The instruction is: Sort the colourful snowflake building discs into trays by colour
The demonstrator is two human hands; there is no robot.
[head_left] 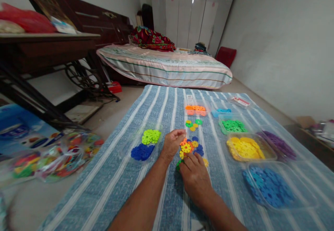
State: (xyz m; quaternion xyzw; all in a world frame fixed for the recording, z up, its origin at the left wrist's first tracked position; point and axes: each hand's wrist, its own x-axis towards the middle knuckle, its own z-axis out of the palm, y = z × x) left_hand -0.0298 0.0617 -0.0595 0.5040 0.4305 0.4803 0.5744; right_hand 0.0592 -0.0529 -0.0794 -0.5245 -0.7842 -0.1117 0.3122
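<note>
Striped cloth [104, 182] underlies a curled left hand [173, 143] and palm-down right hand [195, 175] by flower discs [186, 148], grips unclear.

A quilt [153, 40] is lying bunched on a bed [167, 67], and a wardrobe [188, 11] is standing behind. At left, a sewing table [47, 49] is holding a red bag [28, 19]; a red box [114, 87] is sitting near it.

On the counter [101, 185], discs [185, 148] lie between a box [131, 139] on the left and several tubs [270, 151] on the right. Behind the counter stands a bed [167, 67]; bags [58, 159] lie left of the counter.
</note>
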